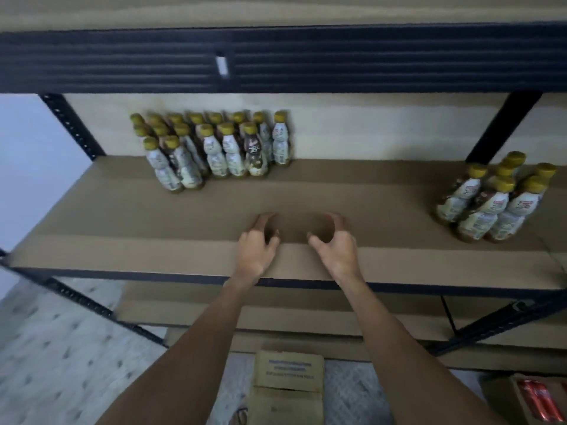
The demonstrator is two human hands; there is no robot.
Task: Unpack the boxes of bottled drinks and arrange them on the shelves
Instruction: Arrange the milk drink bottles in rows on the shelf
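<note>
- Several brown board levels sit in one dark metal rack (276,62), whose ribbed top beam crosses the view at twelve o'clock.
- We face the middle shelf (122,216), the broad board that fills the centre of the view; both lots of bottles stand on it.
- Toward eleven o'clock from our hands, the larger bottle group (214,148) stands upright at the back of that shelf in close rows, with yellow caps and pale labels.
- At three o'clock, well apart from the first lot, the smaller bottle group (491,204) stands packed together beside the right rear post.
- At six o'clock, on the floor between our forearms, lies a cardboard box (288,381) with blue print on its top.
- At five o'clock, in the corner of the view, an open box (497,394) holds red containers (534,403); we cannot tell whether they are cans or bottles.
- Our left hand (256,250) hovers over the front of the middle shelf, fingers and thumb curved into a loose cup with nothing in it.
- Our right hand (339,250) is just beside it at three o'clock, cupped the same way and holding nothing.
</note>
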